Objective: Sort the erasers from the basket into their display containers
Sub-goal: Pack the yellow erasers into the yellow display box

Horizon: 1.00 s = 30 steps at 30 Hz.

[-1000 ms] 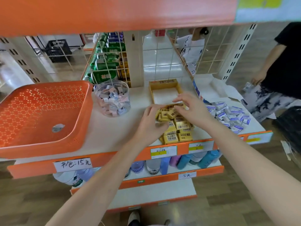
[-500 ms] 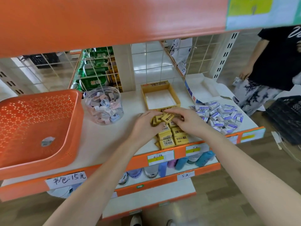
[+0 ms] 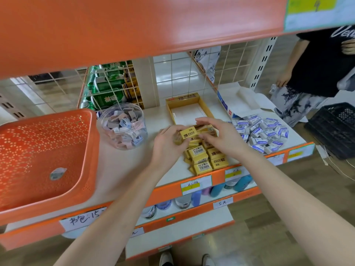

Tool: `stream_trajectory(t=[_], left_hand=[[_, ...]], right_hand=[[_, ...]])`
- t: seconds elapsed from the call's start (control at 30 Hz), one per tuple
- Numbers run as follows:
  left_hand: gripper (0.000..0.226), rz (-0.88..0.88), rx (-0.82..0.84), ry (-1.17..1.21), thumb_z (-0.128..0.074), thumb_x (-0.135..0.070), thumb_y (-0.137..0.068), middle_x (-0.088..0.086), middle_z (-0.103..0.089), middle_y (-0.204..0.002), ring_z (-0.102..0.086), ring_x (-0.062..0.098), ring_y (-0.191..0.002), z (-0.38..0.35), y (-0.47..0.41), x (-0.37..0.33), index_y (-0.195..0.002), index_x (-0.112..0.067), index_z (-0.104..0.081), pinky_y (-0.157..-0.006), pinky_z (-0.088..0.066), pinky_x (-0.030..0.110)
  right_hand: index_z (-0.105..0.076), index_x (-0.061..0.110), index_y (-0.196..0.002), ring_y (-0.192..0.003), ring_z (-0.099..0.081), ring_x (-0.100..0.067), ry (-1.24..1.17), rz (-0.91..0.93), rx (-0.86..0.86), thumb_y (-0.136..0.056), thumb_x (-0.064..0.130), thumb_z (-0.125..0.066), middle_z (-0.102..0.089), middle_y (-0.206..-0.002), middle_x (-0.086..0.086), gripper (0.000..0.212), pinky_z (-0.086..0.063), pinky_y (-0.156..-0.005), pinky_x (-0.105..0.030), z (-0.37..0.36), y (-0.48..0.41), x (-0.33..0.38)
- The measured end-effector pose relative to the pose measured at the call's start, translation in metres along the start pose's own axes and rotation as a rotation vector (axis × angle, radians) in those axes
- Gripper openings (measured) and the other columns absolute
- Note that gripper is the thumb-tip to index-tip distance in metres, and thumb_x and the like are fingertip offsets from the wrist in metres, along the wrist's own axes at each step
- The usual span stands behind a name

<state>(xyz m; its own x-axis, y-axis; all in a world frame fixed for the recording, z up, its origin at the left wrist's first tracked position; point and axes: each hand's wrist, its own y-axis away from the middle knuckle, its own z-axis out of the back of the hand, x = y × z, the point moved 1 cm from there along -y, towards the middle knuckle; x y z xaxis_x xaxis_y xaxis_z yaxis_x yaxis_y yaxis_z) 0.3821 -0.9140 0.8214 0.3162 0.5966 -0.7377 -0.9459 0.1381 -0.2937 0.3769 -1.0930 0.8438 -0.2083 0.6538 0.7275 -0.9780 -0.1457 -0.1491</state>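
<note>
– Since half a second ago, what has been moved?
– One yellow eraser (image 3: pixel 189 133) has been turned more level, so that its 2B print is shown upward. Both hands have been kept over the yellow pile (image 3: pixel 206 158).
– How is it held?
– It is pinched at its left end by the left hand (image 3: pixel 168 144), whose fingers are curled round it. A stack (image 3: pixel 210 129) of more yellow erasers is gripped by the right hand (image 3: pixel 222 136); how many cannot be told.
– And the counts?
– One yellow display box (image 3: pixel 184 98) is seen just behind the hands on the shelf (image 3: pixel 123 166), with its white floor showing. At least six labelled blocks can be counted in the pile by the shelf edge. One clear tub (image 3: pixel 123 126) of pastel erasers is stood left of the hands. One heap of blue-and-white erasers (image 3: pixel 263 131), too many to be counted, is spread to the right. One orange basket (image 3: pixel 28 150) is set far left, with a single small wrapped piece (image 3: pixel 57 173) lying in it
</note>
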Motion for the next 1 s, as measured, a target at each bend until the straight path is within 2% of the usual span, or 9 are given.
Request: stream_trajectory(t=[0.17, 0.3, 0.5, 0.6, 0.67, 0.83, 1.0], left_hand=[[0.024, 0.052, -0.115, 0.039, -0.074, -0.016, -0.080, -0.014, -0.061, -0.094, -0.053, 0.005, -0.091, 0.015, -0.003, 0.027, -0.103, -0.015, -0.069, -0.070, -0.034, 0.008], [0.020, 0.009, -0.120, 0.067, -0.075, -0.010, -0.078, -0.015, -0.059, -0.088, -0.050, -0.003, -0.085, 0.022, -0.001, 0.040, -0.098, -0.012, -0.069, -0.072, -0.035, 0.002], [0.021, 0.007, -0.111, 0.061, -0.075, -0.010, -0.079, -0.015, -0.058, -0.087, -0.048, -0.005, -0.084, 0.022, -0.002, 0.046, -0.099, -0.010, -0.070, -0.072, -0.034, 0.002], [0.023, 0.067, -0.118, 0.044, -0.074, -0.012, -0.080, -0.015, -0.054, -0.082, -0.054, 0.007, -0.083, 0.021, -0.011, 0.038, -0.102, -0.010, -0.069, -0.069, -0.036, 0.006], [0.025, 0.088, -0.111, 0.009, -0.073, -0.017, -0.081, -0.013, -0.056, -0.084, -0.059, 0.013, -0.085, 0.020, -0.017, 0.030, -0.105, -0.013, -0.069, -0.065, -0.037, 0.012], [0.035, 0.173, -0.025, -0.069, -0.068, -0.031, -0.086, 0.000, -0.068, -0.105, -0.059, 0.011, -0.099, 0.014, -0.039, 0.020, -0.120, -0.023, -0.065, -0.074, -0.037, 0.018], [0.033, 0.198, 0.026, -0.194, -0.065, -0.036, -0.086, 0.001, -0.069, -0.106, -0.059, 0.019, -0.104, 0.005, -0.075, 0.010, -0.118, -0.030, -0.065, -0.086, -0.051, 0.034]], right_hand=[[-0.057, 0.026, -0.128, -0.119, -0.047, -0.012, 0.274, -0.048, 0.236, -0.083, 0.032, -0.069, -0.055, -0.129, 0.004, 0.046, -0.033, -0.094, -0.021, -0.003, -0.013, 0.008], [-0.064, 0.023, -0.120, -0.113, -0.051, -0.015, 0.307, -0.065, 0.264, -0.082, 0.034, -0.070, -0.058, -0.121, 0.002, 0.039, -0.039, -0.097, -0.029, -0.008, -0.022, 0.009], [-0.066, 0.025, -0.114, -0.103, -0.052, -0.011, 0.330, 0.004, 0.247, -0.083, 0.036, -0.068, -0.060, -0.110, 0.004, 0.034, -0.036, -0.085, -0.022, -0.014, -0.028, 0.009], [-0.065, 0.025, -0.116, -0.100, -0.053, -0.008, 0.317, 0.049, 0.260, -0.084, 0.035, -0.067, -0.060, -0.111, 0.004, 0.034, -0.032, -0.080, -0.015, -0.011, -0.035, 0.010], [-0.064, 0.023, -0.119, -0.101, -0.053, -0.009, 0.311, 0.058, 0.232, -0.086, 0.034, -0.065, -0.061, -0.113, 0.005, 0.035, -0.034, -0.082, -0.015, -0.003, -0.041, 0.010], [-0.060, 0.020, -0.123, -0.099, -0.052, -0.009, 0.346, 0.055, 0.209, -0.090, 0.032, -0.059, -0.060, -0.114, 0.003, 0.035, -0.035, -0.083, -0.020, 0.019, -0.061, 0.001], [-0.057, 0.014, -0.126, -0.106, -0.058, -0.019, 0.368, 0.056, 0.222, -0.094, 0.027, -0.055, -0.062, -0.120, -0.005, 0.034, -0.038, -0.084, -0.020, 0.035, -0.088, -0.003]])
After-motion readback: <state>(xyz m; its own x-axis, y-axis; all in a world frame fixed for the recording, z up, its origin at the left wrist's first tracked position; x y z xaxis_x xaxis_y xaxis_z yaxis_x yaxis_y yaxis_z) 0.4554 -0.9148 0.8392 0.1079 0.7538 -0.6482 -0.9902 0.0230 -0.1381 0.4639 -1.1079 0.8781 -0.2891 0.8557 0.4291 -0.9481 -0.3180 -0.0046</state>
